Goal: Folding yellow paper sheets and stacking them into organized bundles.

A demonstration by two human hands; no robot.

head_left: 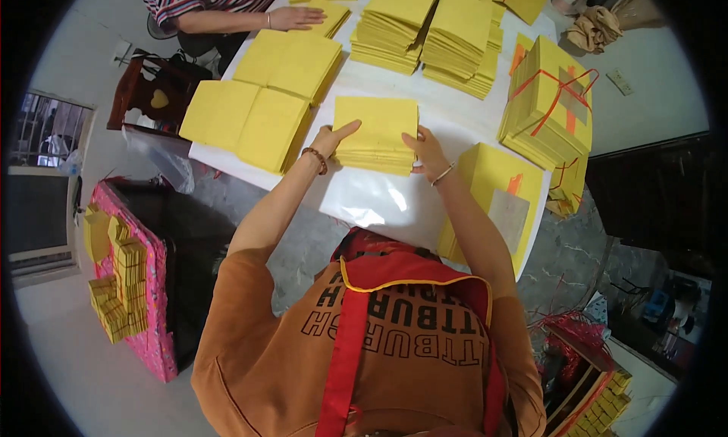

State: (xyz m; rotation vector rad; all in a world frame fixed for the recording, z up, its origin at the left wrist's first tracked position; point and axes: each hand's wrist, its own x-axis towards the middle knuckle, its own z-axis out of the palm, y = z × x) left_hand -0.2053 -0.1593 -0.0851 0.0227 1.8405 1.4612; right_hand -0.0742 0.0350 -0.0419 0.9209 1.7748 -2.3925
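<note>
A stack of yellow paper (pixel 377 134) sits between my two hands on the white tabletop (pixel 364 198). My left hand (pixel 331 141) grips its left side, thumb lying on the top sheet and fingers hidden behind the edge. My right hand (pixel 429 153) is closed on the right side, its thumb at the upper corner and fingers along the edge. To the left lie broad piles of the same yellow paper (pixel 265 96). Taller yellow stacks (pixel 459 31) stand just beyond. Close to my right forearm rests a yellow bundle with a grey patch (pixel 485 181).
Yellow bundles tied with red string (pixel 547 96) stand at the table's right edge. Across the table, a co-worker's hand (pixel 296 18) lies on yellow paper. A wooden chair (pixel 155 96) is at the left. More yellow bundles (pixel 125 278) lie on a pink-covered surface (pixel 161 316).
</note>
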